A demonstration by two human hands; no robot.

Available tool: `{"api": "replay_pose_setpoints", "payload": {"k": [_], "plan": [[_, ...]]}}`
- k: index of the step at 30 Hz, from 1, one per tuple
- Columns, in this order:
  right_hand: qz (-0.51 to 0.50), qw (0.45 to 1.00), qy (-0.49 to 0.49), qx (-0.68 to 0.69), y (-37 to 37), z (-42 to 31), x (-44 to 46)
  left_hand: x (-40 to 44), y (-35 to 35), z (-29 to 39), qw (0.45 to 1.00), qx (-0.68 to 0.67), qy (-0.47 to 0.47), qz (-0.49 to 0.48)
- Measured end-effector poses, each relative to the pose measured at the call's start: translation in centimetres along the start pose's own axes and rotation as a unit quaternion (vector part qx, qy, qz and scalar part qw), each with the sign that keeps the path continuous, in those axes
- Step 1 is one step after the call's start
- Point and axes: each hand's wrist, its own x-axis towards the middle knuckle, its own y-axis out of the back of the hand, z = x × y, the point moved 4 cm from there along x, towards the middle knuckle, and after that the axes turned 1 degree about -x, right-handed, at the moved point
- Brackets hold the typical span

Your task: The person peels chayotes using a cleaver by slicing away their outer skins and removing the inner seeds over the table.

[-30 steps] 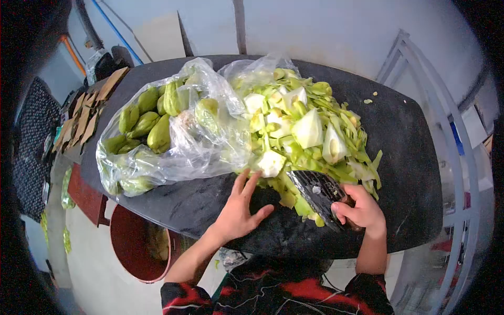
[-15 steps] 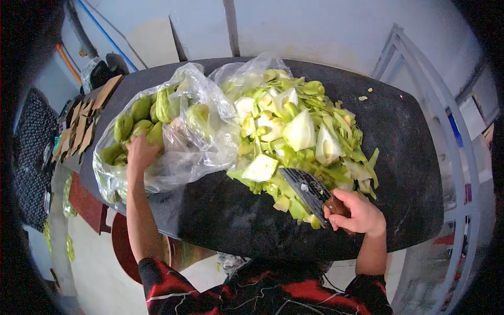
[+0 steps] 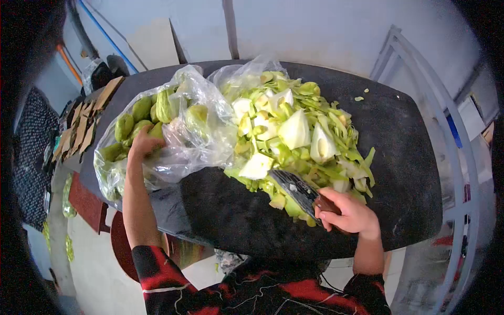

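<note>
Reaches with the left grip [image 3: 146, 144] into a clear plastic bag [image 3: 191, 158] on the left side of the tabletop [image 3: 220, 226], touching 1 green chayote [image 3: 156, 129] among others inside. Cannot tell, from this angle, pinching from merely resting on top. Pinches the brown handle [image 3: 324, 204] of a dark-bladed knife [image 3: 294, 186] in the right grip [image 3: 349, 212], at the near edge of a heap of green parings [image 3: 340, 125] topped with pale cut pieces [image 3: 295, 130]. Likely, in the chayote's case, to feel firm, stiff and fairly light, with some purchase on the grooved skin; best taken around the fat middle, clear of the bag. Probably slick on the bared flesh of the pale cut pieces, so best held there by the broad sides, away from the blade's edge.
</note>
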Motion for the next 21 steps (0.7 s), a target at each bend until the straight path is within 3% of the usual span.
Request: {"api": "replay_pose_setpoints", "payload": {"k": [4, 6, 7, 9, 11, 13, 15, 17, 20, 21], "plan": [[-0.004, 0.999, 0.006, -0.052, 0.1, -0.1, -0.3, -0.8, 0.6, -0.6, 0.988, -0.146, 0.031, -0.030], [0.002, 0.998, 0.010, -0.067, 0.3, -0.2, -0.4, -1.4, 1.1, -0.9, 0.923, -0.362, 0.099, -0.087], [0.007, 0.997, 0.011, -0.081, 0.3, -0.1, -0.4, -2.6, 1.7, 0.3, 0.924, -0.360, 0.095, -0.086], [0.030, 0.992, 0.061, -0.106, 0.5, 0.2, -0.1, -5.3, 2.5, 2.8, 0.824, -0.560, 0.015, -0.083], [0.052, 0.984, 0.107, -0.132, 0.2, -0.1, 0.1, -5.8, 2.4, 3.1, 0.804, -0.586, 0.045, -0.093], [0.131, 0.971, 0.124, -0.156, -0.2, -1.5, 0.2, -8.3, 1.9, 7.9, 0.707, -0.690, -0.045, -0.148], [0.166, 0.961, 0.103, -0.196, -0.8, -3.9, 0.1, -8.6, -0.2, 9.8, 0.705, -0.693, -0.063, -0.138], [0.207, 0.946, 0.080, -0.234, -1.1, -4.6, 0.4, -10.5, -2.2, 13.5, 0.781, -0.614, -0.104, -0.045], [0.347, 0.817, 0.233, -0.396, -0.7, -4.9, 0.8, -14.5, -5.4, 19.4, 0.796, -0.579, -0.173, -0.039], [0.355, 0.813, 0.229, -0.401, -0.3, -5.1, 1.0, -14.7, -6.7, 20.0, 0.827, -0.518, -0.213, -0.050]]}}
